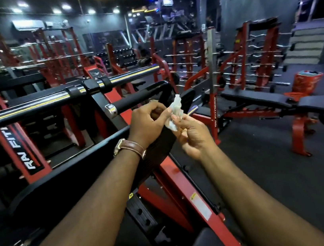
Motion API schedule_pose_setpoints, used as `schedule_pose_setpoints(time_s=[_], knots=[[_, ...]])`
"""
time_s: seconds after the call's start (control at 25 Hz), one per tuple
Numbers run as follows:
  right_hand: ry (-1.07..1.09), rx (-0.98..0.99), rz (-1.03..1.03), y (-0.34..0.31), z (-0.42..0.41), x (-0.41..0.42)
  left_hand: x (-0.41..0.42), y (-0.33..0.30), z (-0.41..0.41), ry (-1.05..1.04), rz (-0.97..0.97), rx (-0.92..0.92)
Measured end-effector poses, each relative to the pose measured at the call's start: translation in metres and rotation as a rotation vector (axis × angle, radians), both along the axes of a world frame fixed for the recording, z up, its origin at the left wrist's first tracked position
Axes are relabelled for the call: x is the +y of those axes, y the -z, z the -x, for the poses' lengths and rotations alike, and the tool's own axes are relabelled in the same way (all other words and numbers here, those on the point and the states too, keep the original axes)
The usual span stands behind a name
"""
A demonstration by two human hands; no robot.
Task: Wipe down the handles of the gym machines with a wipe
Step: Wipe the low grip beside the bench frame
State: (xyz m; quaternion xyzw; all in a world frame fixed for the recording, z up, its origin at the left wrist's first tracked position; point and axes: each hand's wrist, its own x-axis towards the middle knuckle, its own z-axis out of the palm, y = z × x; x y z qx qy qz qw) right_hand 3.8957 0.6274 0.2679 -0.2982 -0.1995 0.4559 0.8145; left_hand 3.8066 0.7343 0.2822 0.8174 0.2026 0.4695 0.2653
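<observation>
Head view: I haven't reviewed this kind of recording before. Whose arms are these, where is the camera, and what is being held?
The camera sits on a person's head, looking forward and down, so the two bare arms are theirs. The left hand, with a wristwatch, and the right hand both pinch a crumpled white wipe between them. Just behind is a black padded handle of a red and black gym machine; the wipe is not on it yet. A bench stands to the right.

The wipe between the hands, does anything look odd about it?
The wipe is crumpled into a wad, pinched by the left hand and right hand, off the black handle. Nothing looks damaged.
</observation>
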Motion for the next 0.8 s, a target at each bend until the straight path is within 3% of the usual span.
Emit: schedule_pose_setpoints(time_s=[0.16,0.36,0.6,0.8], knots=[[0.263,-0.178,0.116,0.009,0.022,-0.023,-0.029,0.012,0.016,0.250,0.353,-0.120],[0.598,-0.444,0.349,0.048,0.052,-0.069,-0.070,0.049,0.040,0.543,0.704,-0.032],[0.864,-0.285,0.420,0.083,0.093,-0.156,-0.150,0.094,0.030,0.686,1.003,0.011],[1.127,-0.131,0.453,0.088,0.102,-0.256,-0.256,0.104,0.017,0.872,1.070,0.104]])
